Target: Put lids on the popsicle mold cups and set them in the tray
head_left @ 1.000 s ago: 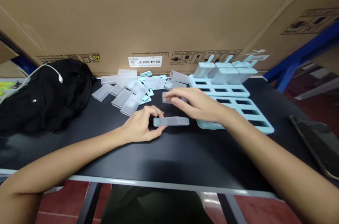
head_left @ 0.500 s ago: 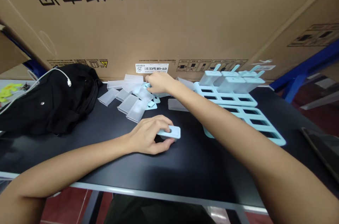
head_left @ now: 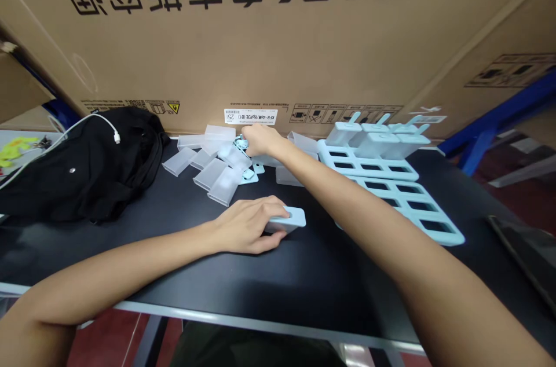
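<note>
**Both hands on the black tabletop, one near, one reaching far**

Black tabletop [head_left: 243, 280] runs from its near edge to the big cardboard box [head_left: 278, 54] that stands behind it. Nearest you, your left hand [head_left: 247, 228] lies knuckles up on the surface, forearm coming in from the lower left, fingers curled over a pale blue mould piece [head_left: 289, 219] and grasping it. That piece lies flat, its long axis running roughly left to right, its free end poking out to the right of your fingers.

Further right, two pale blue trays [head_left: 391, 182] lie flat, and their rectangular slots look empty except at the far row, where several blue moulds with stick handles [head_left: 377, 135] stand in the slots.

Your right arm stretches across in front of the trays towards the back, and your right hand [head_left: 260, 138] is closed down among the heap of frosted clear sleeves [head_left: 217, 167]; what it grips you cannot tell. At far left sits a black bag [head_left: 82, 170].
</note>
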Demonstrator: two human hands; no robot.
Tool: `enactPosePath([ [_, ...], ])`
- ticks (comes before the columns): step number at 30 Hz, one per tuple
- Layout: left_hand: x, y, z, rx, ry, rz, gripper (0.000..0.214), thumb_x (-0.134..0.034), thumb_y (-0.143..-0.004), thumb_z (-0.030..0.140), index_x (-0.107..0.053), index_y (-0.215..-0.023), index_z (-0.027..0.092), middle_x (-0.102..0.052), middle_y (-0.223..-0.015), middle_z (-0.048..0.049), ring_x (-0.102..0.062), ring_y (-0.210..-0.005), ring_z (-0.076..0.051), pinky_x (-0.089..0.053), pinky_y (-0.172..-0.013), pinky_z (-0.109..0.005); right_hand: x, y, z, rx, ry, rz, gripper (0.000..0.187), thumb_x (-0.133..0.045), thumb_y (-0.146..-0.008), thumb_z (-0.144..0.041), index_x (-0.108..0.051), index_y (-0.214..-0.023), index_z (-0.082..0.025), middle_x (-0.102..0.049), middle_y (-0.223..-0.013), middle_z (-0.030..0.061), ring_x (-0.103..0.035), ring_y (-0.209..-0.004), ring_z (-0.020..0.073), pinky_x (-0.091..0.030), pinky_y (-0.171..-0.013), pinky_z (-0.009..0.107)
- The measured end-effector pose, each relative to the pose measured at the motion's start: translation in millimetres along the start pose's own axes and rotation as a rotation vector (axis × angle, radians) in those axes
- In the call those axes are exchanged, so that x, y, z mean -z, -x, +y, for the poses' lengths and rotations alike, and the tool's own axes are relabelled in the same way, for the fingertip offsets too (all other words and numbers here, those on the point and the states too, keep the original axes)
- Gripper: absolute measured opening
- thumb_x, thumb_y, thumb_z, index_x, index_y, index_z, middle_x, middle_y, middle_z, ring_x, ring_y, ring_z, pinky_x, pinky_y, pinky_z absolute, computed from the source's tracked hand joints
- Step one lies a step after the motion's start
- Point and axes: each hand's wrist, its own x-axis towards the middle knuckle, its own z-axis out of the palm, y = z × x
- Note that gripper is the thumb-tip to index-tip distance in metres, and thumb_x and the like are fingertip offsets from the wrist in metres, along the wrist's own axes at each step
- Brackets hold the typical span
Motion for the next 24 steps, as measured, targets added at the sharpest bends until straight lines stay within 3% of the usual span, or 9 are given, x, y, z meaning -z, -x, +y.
enactPosePath([
  [5,-1.1,2,-1,-0.005,-0.045,0.000,0.044,-0.058,-0.100,0.029,-0.030,-0.135,0.025,-0.071,-0.117,-0.0116,-0.077,-0.096,-0.025,-0.063,-0.071,-0.034,12,0,-3,0.013,-0.045,0.045,0.035,-0.067,-0.075,-0.016,-0.074,-0.110,-0.010,-0.076,-0.110,0.0214,-0.069,-0.095,0.0304,-0.046,-0.073,0.035],
  [9,-2.1,5,-1,0.088,-0.084,-0.034,0.056,-0.061,-0.098,0.034,-0.028,-0.142,0.022,-0.073,-0.118,-0.0126,-0.080,-0.091,-0.028,-0.064,-0.070,-0.038,37,19,1,0.061,-0.076,0.099,0.029,-0.062,-0.080,-0.016,-0.071,-0.107,-0.013,-0.077,-0.104,0.0148,-0.067,-0.091,0.0240,-0.044,-0.074,0.031],
  [13,-1.1,6,0,0.195,-0.100,-0.071,0.071,-0.069,-0.093,0.037,-0.026,-0.148,0.022,-0.072,-0.124,-0.0140,-0.080,-0.094,-0.030,-0.065,-0.073,-0.041,75,73,10,0.227,-0.178,0.078,0.039,-0.066,-0.075,-0.014,-0.064,-0.114,-0.016,-0.076,-0.096,0.0068,-0.065,-0.082,0.0185,-0.043,-0.069,0.027],
  [18,4.4,4,3,0.290,-0.051,-0.112,0.068,-0.071,-0.092,0.041,-0.033,-0.146,0.024,-0.072,-0.122,-0.0100,-0.079,-0.091,-0.028,-0.063,-0.074,-0.037,113,154,12,0.451,-0.117,-0.045,0.017,-0.062,-0.078,-0.014,-0.068,-0.091,-0.023,-0.072,-0.082,-0.0017,-0.061,-0.068,0.0149,-0.041,-0.062,0.028],
  [21,8.0,1,5,0.330,-0.027,-0.140,0.062,-0.071,-0.091,0.042,-0.038,-0.141,0.024,-0.072,-0.120,-0.0096,-0.079,-0.092,-0.029,-0.063,-0.075,-0.040,116,181,5,0.463,-0.099,-0.060,0.017,-0.061,-0.078,-0.011,-0.068,-0.085,-0.025,-0.069,-0.072,-0.0037,-0.058,-0.061,0.0139,-0.038,-0.058,0.028],
  [24,9.7,0,6,0.354,-0.021,-0.157,0.056,-0.069,-0.092,0.043,-0.041,-0.136,0.024,-0.073,-0.117,-0.0086,-0.078,-0.094,-0.030,-0.062,-0.076,-0.040,108,187,-5,0.485,-0.078,-0.059,0.018,-0.060,-0.078,-0.008,-0.068,-0.084,-0.023,-0.067,-0.071,-0.0018,-0.058,-0.063,0.0149,-0.037,-0.058,0.028],
])
